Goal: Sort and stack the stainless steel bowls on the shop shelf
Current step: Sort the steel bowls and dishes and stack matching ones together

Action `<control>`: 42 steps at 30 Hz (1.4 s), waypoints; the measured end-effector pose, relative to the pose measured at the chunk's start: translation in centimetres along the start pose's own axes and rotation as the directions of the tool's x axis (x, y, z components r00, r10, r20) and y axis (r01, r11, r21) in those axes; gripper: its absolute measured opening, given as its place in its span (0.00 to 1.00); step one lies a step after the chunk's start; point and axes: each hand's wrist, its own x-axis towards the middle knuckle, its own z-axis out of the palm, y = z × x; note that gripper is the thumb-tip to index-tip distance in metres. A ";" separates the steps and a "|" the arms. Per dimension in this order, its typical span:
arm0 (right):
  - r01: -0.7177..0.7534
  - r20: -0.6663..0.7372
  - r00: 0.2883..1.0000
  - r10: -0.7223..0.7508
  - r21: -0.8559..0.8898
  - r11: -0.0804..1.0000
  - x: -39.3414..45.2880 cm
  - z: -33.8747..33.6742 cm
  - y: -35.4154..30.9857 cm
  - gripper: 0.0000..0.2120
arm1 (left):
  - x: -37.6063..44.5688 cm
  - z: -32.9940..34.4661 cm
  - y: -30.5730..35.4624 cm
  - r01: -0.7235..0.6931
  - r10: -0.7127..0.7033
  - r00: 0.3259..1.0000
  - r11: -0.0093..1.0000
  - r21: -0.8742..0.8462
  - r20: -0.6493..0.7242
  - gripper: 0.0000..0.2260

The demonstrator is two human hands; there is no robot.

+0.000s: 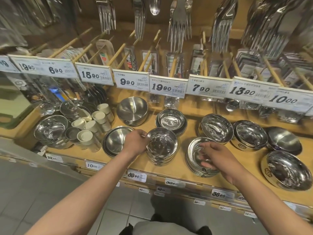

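Observation:
A stack of small steel bowls point(161, 147) stands near the front of the wooden shelf point(179, 165). My left hand point(135, 141) grips the rim of its top bowl from the left. Just to the right lies a stack of shallow steel bowls point(194, 153). My right hand point(215, 154) hovers over that stack with fingers spread and nothing in it. Behind are a large matte bowl point(132, 111), a shiny bowl stack point(171, 120), and two deeper bowls point(216, 127) point(249, 134). A flat steel plate stack point(115, 141) lies left of my left hand.
Cream cups point(94, 126) and more steel bowls point(50, 129) crowd the shelf's left end. Large bowls point(288, 170) fill the right end. Price tags point(166, 88) on wooden pegs and hanging forks point(179, 31) overhang the back of the shelf.

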 end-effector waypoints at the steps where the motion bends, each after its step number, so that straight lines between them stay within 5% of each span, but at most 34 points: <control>1: 0.000 0.001 1.000 0.000 0.003 1.000 -0.1 -0.1 -0.1 0.08 | -0.1 -0.2 0.1 -0.007 0.007 1.000 1.000 0.018 0.001 0.07; 7: 0.003 -0.059 0.998 -0.002 0.017 1.000 -1.0 -2.5 -0.2 0.07 | -0.9 -2.1 2.3 -0.126 0.154 0.981 0.969 0.213 -0.121 0.16; 17: 0.032 -0.271 0.962 -0.031 0.000 0.999 -2.6 -11.9 1.2 0.07 | -2.1 4.8 10.3 -0.351 0.342 0.936 0.922 0.165 0.082 0.03; 29: -0.004 -0.368 0.925 -0.093 -0.253 0.967 0.9 -23.3 2.4 0.07 | -1.1 13.9 13.4 -0.230 0.212 0.967 0.964 0.134 0.140 0.01; 37: 0.026 -0.245 0.953 -0.179 -0.522 0.852 7.2 -25.4 1.9 0.14 | -1.9 15.0 13.4 -0.105 0.098 0.994 0.983 0.149 0.051 0.01; 40: 0.027 -0.232 0.950 -0.211 -0.610 0.792 9.3 -25.5 1.6 0.08 | -2.6 14.7 13.0 -0.039 0.043 0.998 0.995 0.088 -0.037 0.02; 42: 0.007 -0.217 0.953 -0.210 -0.679 0.734 10.6 -25.3 1.5 0.13 | -3.1 14.5 12.7 0.012 -0.012 0.997 1.000 -0.001 -0.077 0.03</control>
